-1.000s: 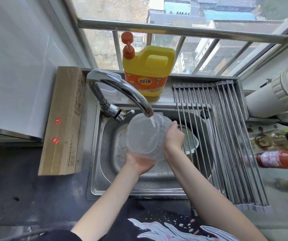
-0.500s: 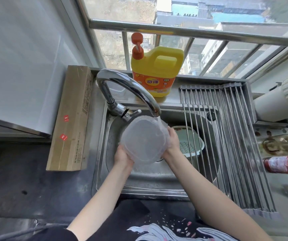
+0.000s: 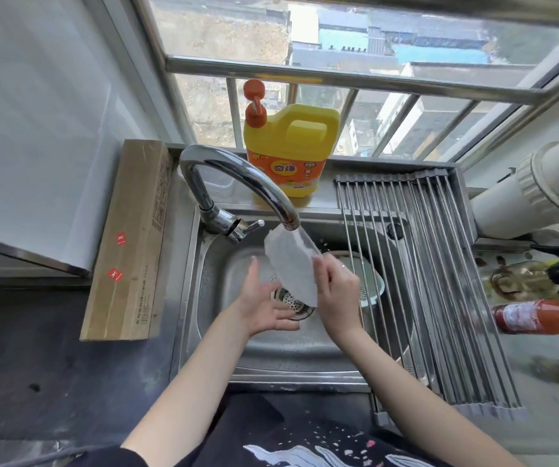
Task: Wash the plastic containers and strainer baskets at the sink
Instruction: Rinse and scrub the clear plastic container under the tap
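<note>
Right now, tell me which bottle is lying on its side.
The red sauce bottle on the counter right of the sink lies flat. The yellow detergent jug with the orange pump stands upright on the window ledge.

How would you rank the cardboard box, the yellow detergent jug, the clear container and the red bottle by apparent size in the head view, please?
1. cardboard box
2. yellow detergent jug
3. clear container and red bottle: they look similar, and the bottle is cut by the frame edge, so unranked.

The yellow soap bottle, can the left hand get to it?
Probably yes. The left hand is open and holds nothing, but the faucet arches between it and the yellow soap bottle, so it must go around.
</note>
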`<state>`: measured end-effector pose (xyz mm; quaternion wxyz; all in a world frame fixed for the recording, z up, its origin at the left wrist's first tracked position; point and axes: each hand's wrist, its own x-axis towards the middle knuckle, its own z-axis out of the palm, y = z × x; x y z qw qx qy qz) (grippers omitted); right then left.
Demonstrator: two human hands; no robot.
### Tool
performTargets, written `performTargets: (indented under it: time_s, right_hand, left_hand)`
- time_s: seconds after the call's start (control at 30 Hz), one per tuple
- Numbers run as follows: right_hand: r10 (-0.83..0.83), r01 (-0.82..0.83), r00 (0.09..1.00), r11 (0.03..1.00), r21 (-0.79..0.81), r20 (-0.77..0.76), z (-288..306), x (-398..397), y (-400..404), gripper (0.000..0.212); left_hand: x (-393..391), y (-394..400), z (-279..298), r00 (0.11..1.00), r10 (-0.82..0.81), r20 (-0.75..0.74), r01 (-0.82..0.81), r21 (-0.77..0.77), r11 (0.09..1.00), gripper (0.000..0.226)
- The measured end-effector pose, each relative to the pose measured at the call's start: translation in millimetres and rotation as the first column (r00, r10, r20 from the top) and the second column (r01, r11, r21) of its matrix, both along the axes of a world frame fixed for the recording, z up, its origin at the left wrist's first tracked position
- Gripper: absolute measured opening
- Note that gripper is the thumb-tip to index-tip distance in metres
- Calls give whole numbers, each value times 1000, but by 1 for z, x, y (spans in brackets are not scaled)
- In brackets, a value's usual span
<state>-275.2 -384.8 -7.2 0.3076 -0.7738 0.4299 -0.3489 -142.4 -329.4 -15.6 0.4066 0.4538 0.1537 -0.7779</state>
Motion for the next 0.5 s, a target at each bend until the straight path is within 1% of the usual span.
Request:
performTargets:
  time_s: [0.03,0.07,0.13,0.17,0.2,0.3,0.33,0.37,0.4,0.43,0.47,0.5]
  right_hand:
    - [78,-85,994,991,-101,-73,-3,-3,5,51]
    - [150,-174,980,965,-195,-135,-8,-6,9,50]
    - [295,-363,927,862,-354,-232,-20,-9,18,40]
    - [342,-432,898,801,-414,-276,-25,-10,23,34]
    - [366,-478,876,753,-453,-316,-29,-11,28,30]
    - [347,-539,834,679,-499,-429,-41,-17,31,26]
    - [326,-553,822,656,-514,-468,-43,-20,31,25]
    - [311,-569,804,648,-506,-506,-42,-23,30,26]
    - [313,-587,779,669,-456,-543,-38,-28,28,29]
    - [324,-584,759,723,-368,-565,-32,-32,26,34]
    - [321,-522,770,813,-257,-551,-22,-35,24,40]
    - [294,-391,821,914,-107,-489,-12,-39,22,46]
  left_hand:
    - [7,4,0,999,4,41,-1,-59,998,105]
    - [12,8,2,999,3,51,3,-119,993,106]
    - [20,17,9,994,-46,101,63,-172,983,96]
    - [21,21,12,987,-66,146,89,-161,983,90]
    - [22,26,13,981,-65,183,93,-148,985,85]
    - [16,38,14,958,12,287,34,-155,987,71]
    - [12,41,12,941,26,338,24,-144,989,69]
    - [8,42,10,910,40,414,9,-116,993,71]
    - [3,43,9,868,51,494,-8,-88,996,76]
    - [-1,45,5,816,53,576,-11,-75,997,76]
    - [-5,46,3,750,46,660,12,-84,996,72]
    - [-7,49,2,654,23,756,79,-98,992,66]
